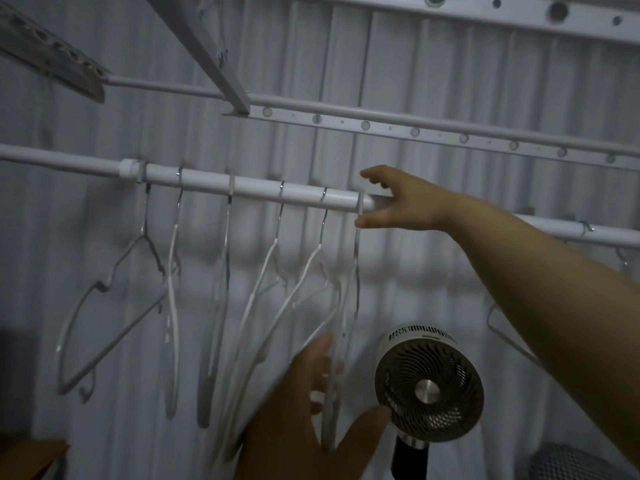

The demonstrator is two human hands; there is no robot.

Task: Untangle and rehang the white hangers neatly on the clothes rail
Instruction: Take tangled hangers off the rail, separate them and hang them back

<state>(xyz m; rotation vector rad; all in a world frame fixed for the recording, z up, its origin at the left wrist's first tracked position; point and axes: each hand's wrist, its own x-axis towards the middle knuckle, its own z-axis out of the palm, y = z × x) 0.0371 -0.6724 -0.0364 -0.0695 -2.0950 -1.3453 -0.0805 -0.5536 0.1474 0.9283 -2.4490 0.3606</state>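
Observation:
Several white hangers [273, 271] hang by their hooks in a row on the white clothes rail [249, 186]. My right hand [398, 199] reaches up to the rail, with its thumb and fingers around the hook of the rightmost hanger [356, 258]. Lower down, my left hand [311, 403] is spread, and its straight fingers touch the bottom of that hanger. A grey hanger [104, 306] hangs turned sideways at the left end of the row.
A round fan [428, 389] on a black stand sits just right of my left hand. A second rail and a perforated bar [415, 131] run above. Another hanger [509, 334] hangs far right behind my forearm. A pleated curtain covers the back.

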